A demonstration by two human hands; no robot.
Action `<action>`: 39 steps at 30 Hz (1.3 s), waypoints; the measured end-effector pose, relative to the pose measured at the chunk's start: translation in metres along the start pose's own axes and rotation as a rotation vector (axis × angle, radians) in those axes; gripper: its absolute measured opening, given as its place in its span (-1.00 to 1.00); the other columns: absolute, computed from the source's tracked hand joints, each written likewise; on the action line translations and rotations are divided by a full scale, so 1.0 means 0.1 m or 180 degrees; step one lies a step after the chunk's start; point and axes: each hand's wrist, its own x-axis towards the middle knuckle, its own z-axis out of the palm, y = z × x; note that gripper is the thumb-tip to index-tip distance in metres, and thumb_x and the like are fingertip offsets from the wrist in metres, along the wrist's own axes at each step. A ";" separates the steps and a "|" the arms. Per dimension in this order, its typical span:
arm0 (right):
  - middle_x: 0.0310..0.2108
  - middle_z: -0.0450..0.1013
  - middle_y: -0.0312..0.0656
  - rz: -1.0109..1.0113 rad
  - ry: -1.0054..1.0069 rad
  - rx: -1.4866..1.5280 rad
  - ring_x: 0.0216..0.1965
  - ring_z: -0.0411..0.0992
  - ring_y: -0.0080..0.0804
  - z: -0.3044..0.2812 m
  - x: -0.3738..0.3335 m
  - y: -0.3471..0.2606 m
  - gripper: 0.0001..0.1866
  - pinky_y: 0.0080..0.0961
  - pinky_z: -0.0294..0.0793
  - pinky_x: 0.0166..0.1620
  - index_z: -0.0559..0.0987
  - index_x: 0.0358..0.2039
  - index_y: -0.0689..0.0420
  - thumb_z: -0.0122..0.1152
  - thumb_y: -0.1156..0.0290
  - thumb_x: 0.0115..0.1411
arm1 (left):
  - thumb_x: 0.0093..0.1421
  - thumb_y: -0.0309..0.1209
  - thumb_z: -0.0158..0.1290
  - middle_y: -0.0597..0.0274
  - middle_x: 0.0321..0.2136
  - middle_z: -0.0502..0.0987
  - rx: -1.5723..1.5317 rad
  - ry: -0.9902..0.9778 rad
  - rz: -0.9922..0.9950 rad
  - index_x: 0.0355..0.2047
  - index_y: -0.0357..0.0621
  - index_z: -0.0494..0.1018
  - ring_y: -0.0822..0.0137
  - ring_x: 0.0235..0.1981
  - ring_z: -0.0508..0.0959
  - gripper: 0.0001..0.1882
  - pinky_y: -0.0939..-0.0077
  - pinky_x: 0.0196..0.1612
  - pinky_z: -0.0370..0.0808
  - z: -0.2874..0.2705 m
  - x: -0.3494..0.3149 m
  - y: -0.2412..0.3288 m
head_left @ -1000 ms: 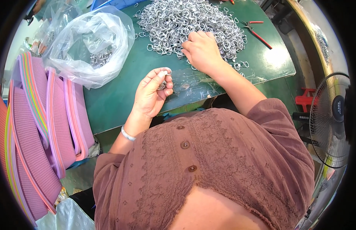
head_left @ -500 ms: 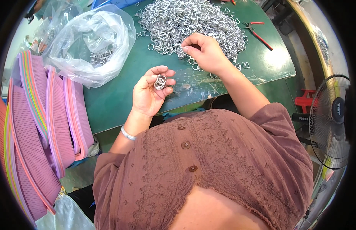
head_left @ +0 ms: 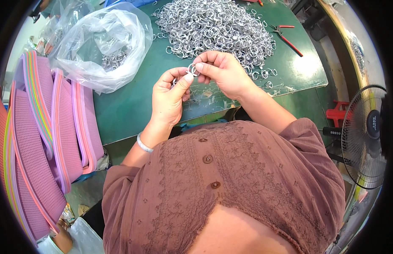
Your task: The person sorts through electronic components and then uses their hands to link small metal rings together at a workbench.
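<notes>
Both my hands meet in front of a large heap of silvery metal rings [head_left: 217, 29] on the green table [head_left: 124, 114]. Between thumb and fingertips my left hand [head_left: 170, 91] pinches a metal ring [head_left: 193, 69], while more rings show partly inside its curled fingers. From the other side my right hand [head_left: 224, 74] grips the same ring with thumb and forefinger. Whether one or two rings are joined at the fingertips is too small to tell.
An open clear plastic bag [head_left: 133, 46] with some rings inside stands left of the heap. Red-handled pliers [head_left: 287, 41] lie to its right. Pink perforated baskets [head_left: 38, 156] are stacked at my left. A black fan [head_left: 365, 135] and a red stool [head_left: 338, 112] are at the right.
My right hand has come back from the heap's near edge to meet my left hand. My left hand has turned over and closed from an open palm holding rings to a pinch.
</notes>
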 end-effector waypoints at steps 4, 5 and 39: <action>-0.55 0.38 -0.28 0.0885 -0.0213 0.1507 -0.58 0.32 -0.57 -0.03 -0.02 0.08 -0.91 -0.65 0.32 -0.49 0.43 -0.42 0.24 0.00 0.49 0.10 | 0.09 -0.47 -0.01 0.36 -0.58 0.38 -0.0022 -0.0214 0.0122 -0.35 -0.23 0.39 0.60 -0.64 0.30 -0.88 0.81 -0.65 0.19 0.00 -0.02 0.02; -0.56 0.38 -0.27 0.1093 -0.0281 0.1954 -0.59 0.32 -0.55 -0.03 -0.03 0.09 -0.92 -0.63 0.31 -0.50 0.42 -0.43 0.24 -0.01 0.49 0.11 | 0.11 -0.47 -0.05 0.35 -0.59 0.36 -0.0111 -0.0234 0.0010 -0.36 -0.25 0.37 0.58 -0.64 0.30 -0.89 0.79 -0.65 0.19 -0.01 -0.03 0.03; -0.55 0.38 -0.29 0.0855 0.0040 0.1315 -0.60 0.31 -0.62 0.10 -0.10 0.12 -0.91 -0.71 0.31 -0.51 0.44 -0.40 0.23 0.02 0.49 0.09 | 0.13 -0.40 -0.08 0.33 -0.57 0.37 -0.0212 -0.0168 -0.0467 -0.39 -0.20 0.36 0.54 -0.63 0.31 -0.87 0.76 -0.63 0.22 -0.09 -0.03 0.06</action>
